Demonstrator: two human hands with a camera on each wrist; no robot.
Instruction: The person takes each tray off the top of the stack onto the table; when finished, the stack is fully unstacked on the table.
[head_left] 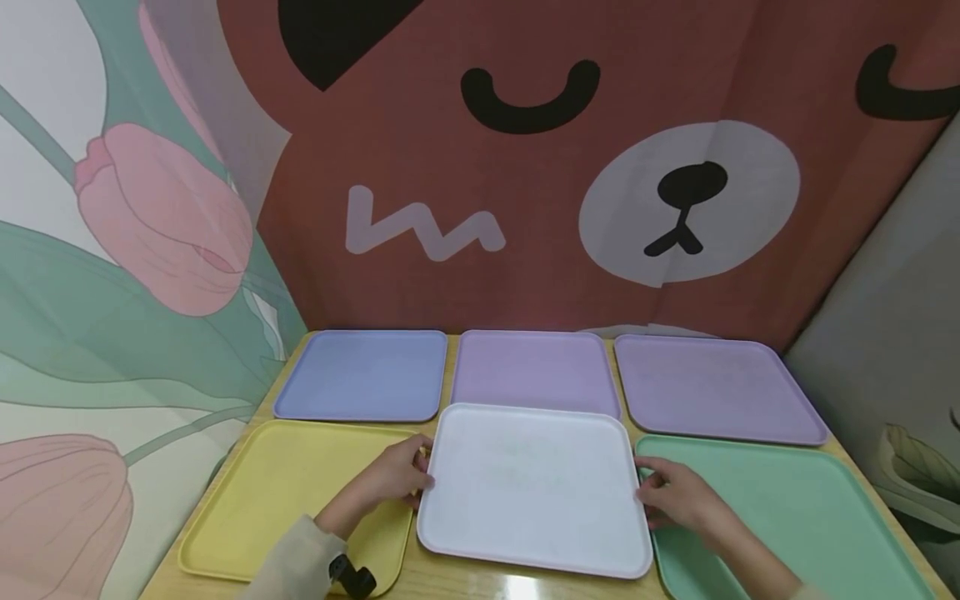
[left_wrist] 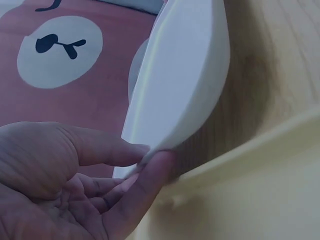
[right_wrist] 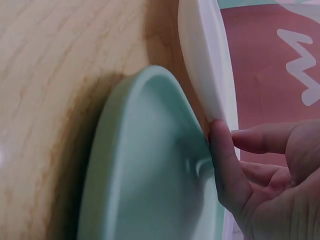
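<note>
A white rectangular tray (head_left: 532, 492) with rounded corners is held between both hands at the front middle of the table. My left hand (head_left: 401, 471) pinches its left edge, thumb on top and fingers beneath, as the left wrist view shows. At the opposite edge my right hand (head_left: 671, 496) pinches the rim the same way. In both wrist views the tray's side stands above the wood, with a shadow under it. The left hand is over the yellow tray (head_left: 292, 492), and the right hand is over the green tray (head_left: 787, 508).
Along the back lie a blue tray (head_left: 363, 375), a lilac tray (head_left: 532, 367) and a purple tray (head_left: 720, 387). The white tray overlaps the lilac one's front edge in the head view. Behind the wooden table (head_left: 480, 583) hangs a bear-print cloth (head_left: 525, 167).
</note>
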